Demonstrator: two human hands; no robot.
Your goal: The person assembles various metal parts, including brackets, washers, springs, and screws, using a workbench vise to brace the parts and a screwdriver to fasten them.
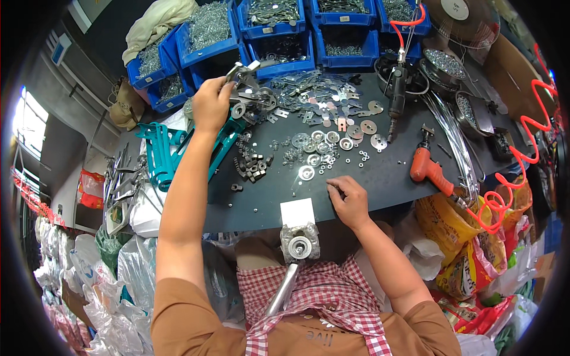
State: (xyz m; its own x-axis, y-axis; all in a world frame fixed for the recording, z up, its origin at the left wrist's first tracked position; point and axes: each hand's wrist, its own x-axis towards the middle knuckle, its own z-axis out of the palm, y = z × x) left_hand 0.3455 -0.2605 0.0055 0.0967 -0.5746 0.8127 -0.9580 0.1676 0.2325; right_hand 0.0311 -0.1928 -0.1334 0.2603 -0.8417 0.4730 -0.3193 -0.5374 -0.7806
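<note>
Bracket (240, 72) of bare metal, pinched between the thumb and fingers of the left hand (212, 105), is held up at the far left of the worktop (255, 204), just in front of the blue bins (344, 60). The hands are well apart. The right hand (349, 203) rests near the front edge with its fingers curled — whether something small lies between thumb and fingertips, I cannot tell.

Just beyond the held piece, other metal parts lie heaped, and a spread of flat metal plates (323, 89) runs to the right from there. Nearer the person come round metal discs (306, 172), some of them cupped, and to their left a cluster of dark metal blocks (256, 169). Teal frames (159, 157) lie beside the left forearm.

On the right, a red pistol-grip tool (424, 163) lies on its side, near a bundle of thin metal rods (460, 142); a dark straight power tool (398, 95) hangs upright farther back. At the front edge, between the forearms, sits a metal fixture (300, 246) with a round socket — a white pad (297, 212) just beyond it, a bar-like handle (283, 289) slanting down toward the apron.
</note>
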